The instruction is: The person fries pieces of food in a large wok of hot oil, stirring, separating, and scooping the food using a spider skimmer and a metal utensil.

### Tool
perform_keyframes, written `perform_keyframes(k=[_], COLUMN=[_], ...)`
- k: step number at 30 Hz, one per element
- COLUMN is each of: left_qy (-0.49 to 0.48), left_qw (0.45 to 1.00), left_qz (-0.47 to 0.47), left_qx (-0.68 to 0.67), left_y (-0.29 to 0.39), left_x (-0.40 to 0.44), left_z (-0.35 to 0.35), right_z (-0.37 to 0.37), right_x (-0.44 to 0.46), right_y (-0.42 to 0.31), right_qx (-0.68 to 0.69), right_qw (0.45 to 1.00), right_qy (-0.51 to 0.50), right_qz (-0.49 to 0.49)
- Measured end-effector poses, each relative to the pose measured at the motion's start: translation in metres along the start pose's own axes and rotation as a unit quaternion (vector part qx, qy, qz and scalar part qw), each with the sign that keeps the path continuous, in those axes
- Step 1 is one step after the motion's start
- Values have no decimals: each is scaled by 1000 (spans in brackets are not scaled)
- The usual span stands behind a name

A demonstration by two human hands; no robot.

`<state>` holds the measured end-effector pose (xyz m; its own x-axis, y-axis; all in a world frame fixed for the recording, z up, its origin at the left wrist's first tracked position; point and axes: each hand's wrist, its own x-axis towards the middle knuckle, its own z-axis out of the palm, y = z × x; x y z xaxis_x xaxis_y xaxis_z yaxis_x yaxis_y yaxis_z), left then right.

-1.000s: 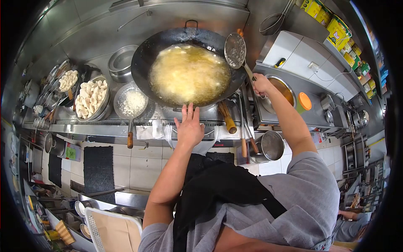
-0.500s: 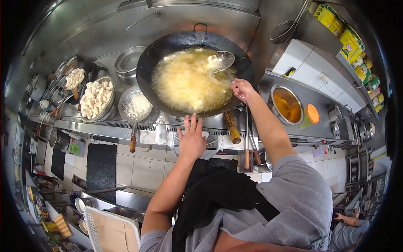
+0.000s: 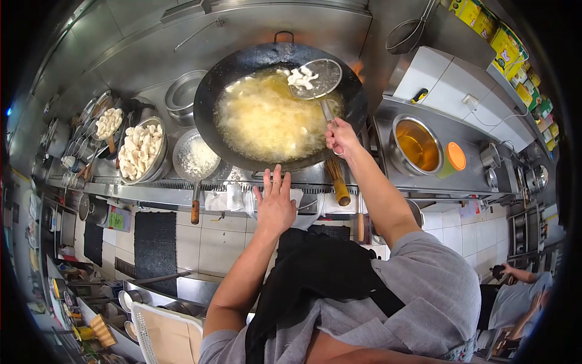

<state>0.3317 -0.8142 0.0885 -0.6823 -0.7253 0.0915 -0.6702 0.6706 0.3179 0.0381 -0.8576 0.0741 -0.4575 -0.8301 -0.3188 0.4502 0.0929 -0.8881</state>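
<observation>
A large black wok [image 3: 209, 124] holds bubbling yellow oil with pale pieces in it. My right hand [image 3: 342, 137] is closed round the handle of a round strainer [image 3: 328, 77], which is over the wok's back right part with several white pieces on it. At the wok's front edge, my left hand [image 3: 276, 203] has its fingers spread and holds nothing; its fingertips are by the front handle, and whether they touch it is unclear. A bamboo brush [image 3: 342, 193] lies just right of the wok's front.
Left of the wok are a skimmer [image 3: 196, 159] with white bits, a bowl of pale pieces [image 3: 140, 151] and stacked metal pans [image 3: 185, 91]. On the right stand a pot of amber liquid [image 3: 417, 148] and an orange-lidded container [image 3: 455, 159]. Another person [image 3: 515, 297] is at the lower right.
The strainer went from the wok's right rim into the oil and has now come up with white pieces on it. My left hand has stayed by the wok's front edge.
</observation>
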Motion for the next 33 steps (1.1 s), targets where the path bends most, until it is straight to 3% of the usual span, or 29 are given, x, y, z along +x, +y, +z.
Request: perform_keyframes(k=[2, 7, 9, 19, 23, 28, 33], left_qy=[-16, 17, 13, -8, -13, -9, -19], left_qw=[1000, 1000, 1000, 1000, 999, 999, 999], left_qz=[-6, 10, 12, 14, 24, 24, 18], left_qx=[-3, 6, 7, -13, -18, -32, -29], left_y=[-1, -2, -3, -6, -6, -8, -9], left_x=[1, 0, 0, -4, -3, -4, -5], left_z=[-1, 2, 2, 0, -1, 0, -4], right_z=[1, 8, 12, 25, 21, 17, 31], right_x=[0, -6, -3, -38, -48, -55, -57], right_y=[0, -4, -12, -18, -24, -28, -31], right_qx=[45, 1, 90, -119, -114, -201, -144], right_qw=[999, 1000, 996, 992, 993, 978, 989], right_qy=[17, 22, 3, -6, -5, -8, 9], right_qz=[-8, -13, 8, -33, -33, -45, -42])
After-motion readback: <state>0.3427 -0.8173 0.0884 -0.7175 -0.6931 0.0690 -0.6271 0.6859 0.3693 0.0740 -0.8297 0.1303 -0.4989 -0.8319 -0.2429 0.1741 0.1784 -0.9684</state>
